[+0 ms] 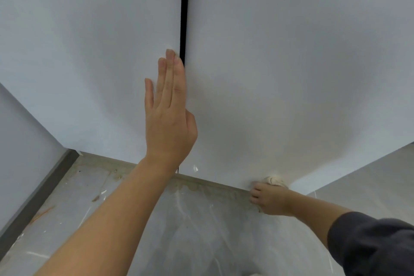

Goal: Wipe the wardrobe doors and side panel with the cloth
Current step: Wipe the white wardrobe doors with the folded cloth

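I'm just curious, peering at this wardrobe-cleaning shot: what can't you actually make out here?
- Cloth: head view, mostly hidden behind the right hand; small and blurred.
- Wardrobe doors: tops cut off by the upper frame edge.
- Left hand: its palm faces the door, so contact is unclear.

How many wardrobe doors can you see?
2. The left door is under the flat left hand; the right door has the right hand pressing the cloth low down.

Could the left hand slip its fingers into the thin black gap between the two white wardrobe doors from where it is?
Probably yes: the left hand lies flat, fingertips beside the thin black gap, nothing between them.
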The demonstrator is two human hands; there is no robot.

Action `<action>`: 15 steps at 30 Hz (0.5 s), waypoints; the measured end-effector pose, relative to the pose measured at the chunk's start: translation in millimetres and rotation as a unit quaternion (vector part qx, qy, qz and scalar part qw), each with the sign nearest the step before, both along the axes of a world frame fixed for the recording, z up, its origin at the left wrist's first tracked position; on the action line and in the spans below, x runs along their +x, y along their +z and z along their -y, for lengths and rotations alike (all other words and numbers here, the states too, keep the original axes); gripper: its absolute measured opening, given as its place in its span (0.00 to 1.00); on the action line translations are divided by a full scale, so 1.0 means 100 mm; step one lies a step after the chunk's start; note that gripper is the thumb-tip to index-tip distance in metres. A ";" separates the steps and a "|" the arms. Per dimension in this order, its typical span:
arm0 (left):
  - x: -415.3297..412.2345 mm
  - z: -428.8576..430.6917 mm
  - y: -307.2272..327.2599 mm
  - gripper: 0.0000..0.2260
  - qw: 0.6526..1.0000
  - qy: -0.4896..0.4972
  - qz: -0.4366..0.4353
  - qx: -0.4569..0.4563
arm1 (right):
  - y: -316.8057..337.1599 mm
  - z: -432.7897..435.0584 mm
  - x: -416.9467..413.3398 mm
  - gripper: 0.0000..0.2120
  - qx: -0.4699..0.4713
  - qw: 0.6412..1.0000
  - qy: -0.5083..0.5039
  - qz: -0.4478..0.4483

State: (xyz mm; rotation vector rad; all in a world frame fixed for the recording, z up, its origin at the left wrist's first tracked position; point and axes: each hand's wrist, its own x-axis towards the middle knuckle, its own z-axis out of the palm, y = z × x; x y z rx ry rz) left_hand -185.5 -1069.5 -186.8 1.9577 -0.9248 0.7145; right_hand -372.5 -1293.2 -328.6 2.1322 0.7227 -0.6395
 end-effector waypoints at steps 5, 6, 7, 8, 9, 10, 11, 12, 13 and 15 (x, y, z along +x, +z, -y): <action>0.00 0.03 -0.01 0.40 1.000 0.007 0.002 -0.009 | -0.12 -0.45 0.52 0.09 0.065 0.998 -0.027 -0.002; 0.00 0.03 -0.01 0.40 1.000 0.010 0.003 -0.011 | -0.15 -0.57 0.67 0.09 0.064 0.998 -0.013 0.007; -0.01 0.04 -0.01 0.40 1.000 0.013 0.004 -0.013 | -0.17 -0.71 0.86 0.09 0.071 0.997 0.005 0.027; -0.01 0.04 -0.01 0.40 1.000 0.016 0.004 -0.014 | -0.16 -0.87 1.04 0.08 0.081 0.995 0.023 0.050; 0.00 0.04 -0.02 0.40 1.000 0.019 0.005 -0.013 | -0.16 -1.03 1.21 0.09 0.099 0.992 0.034 0.068; 0.00 0.04 -0.02 0.40 1.000 0.021 0.008 -0.010 | -0.19 -1.15 1.36 0.11 0.120 0.990 0.035 0.067; 0.02 0.03 -0.02 0.40 1.000 0.022 0.016 -0.005 | -0.24 -1.23 1.46 0.13 0.132 0.988 0.041 0.061; 0.04 0.02 -0.04 0.40 0.999 0.023 0.026 0.003 | -0.30 -1.27 1.54 0.16 0.143 0.986 0.055 0.062; 0.06 0.01 -0.05 0.39 0.999 0.027 0.038 0.011 | -0.35 -1.27 1.58 0.17 0.130 0.987 0.061 0.068; 0.08 -0.02 -0.07 0.39 0.998 0.030 0.051 0.029 | -0.41 -1.21 1.51 0.13 0.096 0.992 0.063 0.044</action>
